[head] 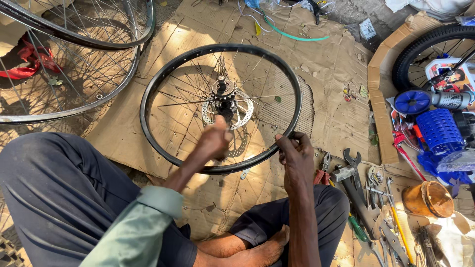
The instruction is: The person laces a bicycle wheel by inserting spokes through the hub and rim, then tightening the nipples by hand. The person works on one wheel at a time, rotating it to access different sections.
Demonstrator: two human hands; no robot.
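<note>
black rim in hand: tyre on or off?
Off. The black rim is bare, spokes and hub exposed; right hand pinches its edge, left hand reaches among the spokes.

The silver wheels (74, 59) at upper left run off the picture's edge, as does the small black tyre (435, 44) at upper right. The left hand (213, 141) covers part of the brake disc (228, 112), and the tools (366, 198) at lower right are too jumbled to tell apart.
</note>
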